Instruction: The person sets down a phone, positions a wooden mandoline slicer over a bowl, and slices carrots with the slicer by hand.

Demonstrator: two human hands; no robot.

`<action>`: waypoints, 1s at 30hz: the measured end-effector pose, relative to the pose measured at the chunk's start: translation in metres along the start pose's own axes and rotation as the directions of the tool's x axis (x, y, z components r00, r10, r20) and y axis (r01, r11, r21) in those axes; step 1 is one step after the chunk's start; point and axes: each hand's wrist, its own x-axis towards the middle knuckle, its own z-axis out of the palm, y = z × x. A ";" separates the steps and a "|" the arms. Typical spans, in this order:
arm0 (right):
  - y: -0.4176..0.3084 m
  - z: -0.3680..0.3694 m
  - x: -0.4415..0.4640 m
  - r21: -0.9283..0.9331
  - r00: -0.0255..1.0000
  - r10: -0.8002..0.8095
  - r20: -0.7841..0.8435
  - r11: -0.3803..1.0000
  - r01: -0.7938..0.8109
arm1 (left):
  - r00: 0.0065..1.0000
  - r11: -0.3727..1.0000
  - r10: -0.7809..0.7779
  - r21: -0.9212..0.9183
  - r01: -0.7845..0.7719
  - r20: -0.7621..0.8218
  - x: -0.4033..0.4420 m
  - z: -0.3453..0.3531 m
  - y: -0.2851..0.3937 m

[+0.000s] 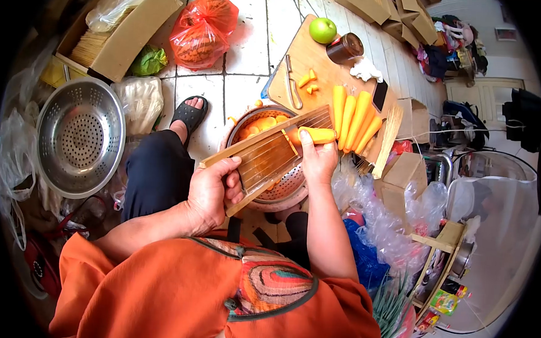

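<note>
My left hand is closed round the near end of a wooden slicer, which lies tilted over a colander. In my right hand is a peeled carrot, pressed against the slicer's face near its blade. Orange slices show in the colander behind the slicer's far edge. Several peeled carrots lie side by side on a wooden board, beyond my right hand. Carrot bits and a peeler rest on that board.
The board also bears a green apple, a dark jar and a phone. An empty metal colander stands at the left, below a cardboard box. A red bag sits on the tiles. Plastic bags lie at the right.
</note>
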 end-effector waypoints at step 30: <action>-0.094 -0.004 -0.054 0.007 0.973 -0.050 0.225 0.999 0.049 | 1.000 0.999 -0.014 -0.048 0.015 0.016 -0.001 -0.007 -0.001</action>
